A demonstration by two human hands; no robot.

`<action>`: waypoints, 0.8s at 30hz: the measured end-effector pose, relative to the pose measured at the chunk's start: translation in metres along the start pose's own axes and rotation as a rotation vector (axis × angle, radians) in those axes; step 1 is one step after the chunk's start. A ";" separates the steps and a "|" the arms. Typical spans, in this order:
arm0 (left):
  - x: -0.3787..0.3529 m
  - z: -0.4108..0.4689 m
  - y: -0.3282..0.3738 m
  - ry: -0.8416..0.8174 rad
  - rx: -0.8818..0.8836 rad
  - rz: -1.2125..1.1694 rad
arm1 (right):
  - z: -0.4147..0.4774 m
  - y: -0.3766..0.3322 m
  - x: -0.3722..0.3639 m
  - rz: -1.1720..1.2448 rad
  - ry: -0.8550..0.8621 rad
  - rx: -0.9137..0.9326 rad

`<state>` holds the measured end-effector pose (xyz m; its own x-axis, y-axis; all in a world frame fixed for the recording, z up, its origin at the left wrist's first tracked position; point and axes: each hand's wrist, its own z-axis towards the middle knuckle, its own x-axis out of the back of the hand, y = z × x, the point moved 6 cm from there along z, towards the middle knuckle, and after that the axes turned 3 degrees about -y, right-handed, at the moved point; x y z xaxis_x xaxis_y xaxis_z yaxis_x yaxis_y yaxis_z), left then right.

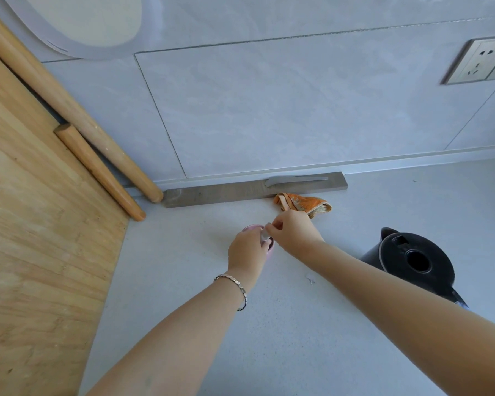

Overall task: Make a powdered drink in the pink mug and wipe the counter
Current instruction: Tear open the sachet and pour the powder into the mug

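Both of my hands are together over the pink mug (257, 238). My left hand (247, 248) is curled closed around the lower part of a small pale sachet (265, 235), and my right hand (293, 231) pinches its top end between thumb and fingertips. The sachet stands nearly upright, its long axis pointing down into the mug, which sits directly under my left hand and is mostly hidden by it (only a pink rim shows on both sides). I judge that the powder step is in hand: the packet is being opened or emptied, and I cannot tell which.

The next move, I think, turns on keeping the sachet mouth inside the rim. After that comes the black kettle (412, 261), which stands at the right of my right forearm, so the right hand is the nearer one. The orange cloth (303, 204) lies just behind my right hand.

I count one mug, one sachet, one kettle, one cloth, and two small torn scraps (310, 278) on the counter (269, 338) below my right wrist.
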<state>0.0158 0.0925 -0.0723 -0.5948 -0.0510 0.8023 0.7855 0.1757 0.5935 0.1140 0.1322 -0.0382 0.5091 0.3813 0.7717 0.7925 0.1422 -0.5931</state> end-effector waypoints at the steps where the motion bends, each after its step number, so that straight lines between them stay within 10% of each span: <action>1: 0.000 0.002 0.000 0.003 0.012 -0.007 | 0.002 -0.003 0.002 -0.013 0.012 0.014; 24: 0.007 -0.013 -0.023 -0.097 -0.116 -0.071 | -0.034 0.028 0.002 -0.037 0.094 0.094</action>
<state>-0.0039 0.0752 -0.0796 -0.6589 0.0366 0.7514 0.7520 0.0598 0.6565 0.1488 0.1066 -0.0453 0.5126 0.2877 0.8090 0.7785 0.2417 -0.5792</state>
